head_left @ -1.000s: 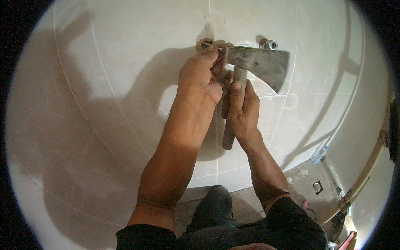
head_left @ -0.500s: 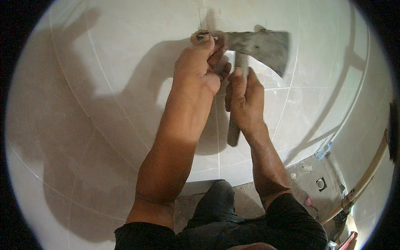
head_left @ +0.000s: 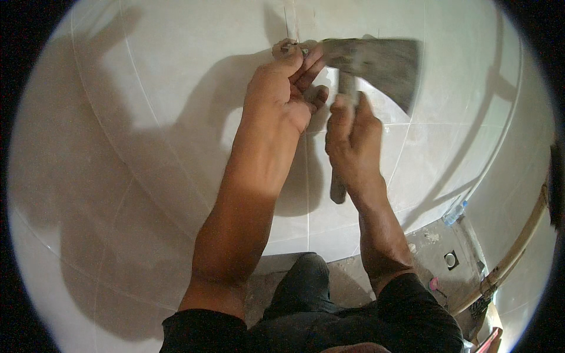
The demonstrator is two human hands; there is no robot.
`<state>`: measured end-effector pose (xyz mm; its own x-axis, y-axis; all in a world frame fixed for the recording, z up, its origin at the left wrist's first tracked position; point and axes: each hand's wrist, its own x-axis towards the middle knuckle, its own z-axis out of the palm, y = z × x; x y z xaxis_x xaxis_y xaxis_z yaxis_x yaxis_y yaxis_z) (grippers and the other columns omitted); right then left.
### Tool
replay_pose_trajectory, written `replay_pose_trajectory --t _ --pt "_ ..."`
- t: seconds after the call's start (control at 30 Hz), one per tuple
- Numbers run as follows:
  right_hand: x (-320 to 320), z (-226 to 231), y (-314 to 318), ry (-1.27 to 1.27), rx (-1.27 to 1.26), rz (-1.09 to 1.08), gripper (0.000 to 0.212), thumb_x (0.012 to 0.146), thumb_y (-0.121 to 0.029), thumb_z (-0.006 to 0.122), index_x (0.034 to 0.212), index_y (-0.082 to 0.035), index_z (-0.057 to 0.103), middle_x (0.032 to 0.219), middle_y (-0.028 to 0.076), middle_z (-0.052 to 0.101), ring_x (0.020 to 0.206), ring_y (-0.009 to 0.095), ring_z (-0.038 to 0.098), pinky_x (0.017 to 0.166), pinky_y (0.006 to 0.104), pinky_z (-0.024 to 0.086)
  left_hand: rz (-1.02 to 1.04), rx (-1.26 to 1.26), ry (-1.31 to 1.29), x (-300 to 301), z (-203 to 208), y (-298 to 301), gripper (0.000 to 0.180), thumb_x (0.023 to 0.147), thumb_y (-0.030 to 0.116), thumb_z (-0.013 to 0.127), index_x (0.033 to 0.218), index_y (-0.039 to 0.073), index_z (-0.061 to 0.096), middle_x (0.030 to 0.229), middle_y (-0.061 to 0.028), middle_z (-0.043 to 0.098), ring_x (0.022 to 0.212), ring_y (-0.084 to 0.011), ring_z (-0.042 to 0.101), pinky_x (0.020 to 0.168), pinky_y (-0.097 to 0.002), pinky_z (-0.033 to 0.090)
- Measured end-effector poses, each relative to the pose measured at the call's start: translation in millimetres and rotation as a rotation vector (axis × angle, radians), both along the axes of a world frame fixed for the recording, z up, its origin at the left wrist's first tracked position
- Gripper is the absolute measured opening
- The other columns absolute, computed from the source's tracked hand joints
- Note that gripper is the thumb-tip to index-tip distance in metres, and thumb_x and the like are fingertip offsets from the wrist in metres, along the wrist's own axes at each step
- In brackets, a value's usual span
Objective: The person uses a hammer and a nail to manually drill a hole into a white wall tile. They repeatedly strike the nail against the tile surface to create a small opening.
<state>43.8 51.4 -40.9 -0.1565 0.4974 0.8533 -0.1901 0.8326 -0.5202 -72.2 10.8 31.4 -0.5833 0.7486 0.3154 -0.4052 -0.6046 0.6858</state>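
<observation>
Left hand (head_left: 275, 88) pinches slim piece as right hand (head_left: 356, 138) draws hatchet (head_left: 379, 65) aside

At a rough-edged hole (head_left: 284, 46) high on a pale tiled wall (head_left: 218, 29), a slim piece (head_left: 305, 52), too small to identify, pokes out beside the thumb. The hatchet's head stands just to its right, its blunt back toward the piece and its cutting edge turned away.

In the past half second the hatchet has shifted rightward and slightly up while the left hand has held its place, leaving the blunt end a little farther from the thumb; the move looks like the back half of a tapping rhythm, with the piece kept steady between blows.

The left thumb is pressed against the fingers, closed on the piece, with the remaining fingers loosely bent and apart. The right hand is wrapped firmly around the handle (head_left: 337, 191), thumb laid along it, the lower end jutting beneath the fist. Motion blurs the blade.

Farther out, the left arm's shadow (head_left: 203, 112) spreads across the tiles. Below, a dark-trousered knee (head_left: 309, 276) meets the foot of the wall. On the dusty floor (head_left: 426, 250) to the right are a round drain (head_left: 451, 260), a small pink object (head_left: 434, 284) and a clear bottle (head_left: 455, 214), near a long pole (head_left: 518, 253).
</observation>
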Motion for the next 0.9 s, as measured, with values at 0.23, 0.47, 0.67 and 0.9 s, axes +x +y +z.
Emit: replay_pose_trajectory --t 0.23,0.47,0.67,0.9 --pt "1.8 5.3 3.6 -0.051 0.038 -0.049 0.028 0.105 -0.02 0.054 0.1 0.008 0.053 0.069 0.033 0.06 0.065 0.052 0.063 0.054 0.0553 0.048 -0.04 0.059 0.045 -1.5 -4.0 -0.7 0.008 0.1 0.022 0.066 0.106 0.017 0.065 0.102 -0.0021 0.073 0.102 -0.021 0.068 0.078 -0.0473 0.045" --pt "7.5 9.5 1.6 -0.15 0.097 -0.125 0.036 0.11 -0.028 0.05 0.099 0.006 0.055 0.067 0.019 0.061 0.058 0.02 0.06 0.052 0.0412 0.048 -0.098 0.105 0.038 -7.0 -6.3 1.5 0.006 0.1 0.018 0.063 0.106 0.016 0.066 0.096 -0.0016 0.071 0.092 -0.0224 0.068 0.076 -0.0478 0.045" --pt "9.2 6.5 8.2 -0.229 0.184 -0.229 0.032 0.11 -0.027 0.049 0.095 0.001 0.054 0.066 0.007 0.059 0.054 0.013 0.058 0.047 0.0315 0.045 -0.145 0.106 -0.015 -15.3 -7.3 10.9 0.008 0.101 0.01 0.058 0.105 0.007 0.065 0.1 -0.0122 0.073 0.092 -0.0278 0.071 0.081 -0.0392 0.057" --pt "46.5 -21.8 -22.6 -0.041 -0.166 0.099 0.034 0.109 -0.03 0.049 0.098 0.002 0.051 0.062 0.011 0.053 0.053 0.014 0.051 0.047 0.0347 0.041 -0.091 -0.043 0.192 -10.7 -8.0 -15.5 0.014 0.101 0.008 0.057 0.105 -0.005 0.06 0.097 -0.0209 0.071 0.092 -0.0353 0.075 0.078 -0.038 0.067"
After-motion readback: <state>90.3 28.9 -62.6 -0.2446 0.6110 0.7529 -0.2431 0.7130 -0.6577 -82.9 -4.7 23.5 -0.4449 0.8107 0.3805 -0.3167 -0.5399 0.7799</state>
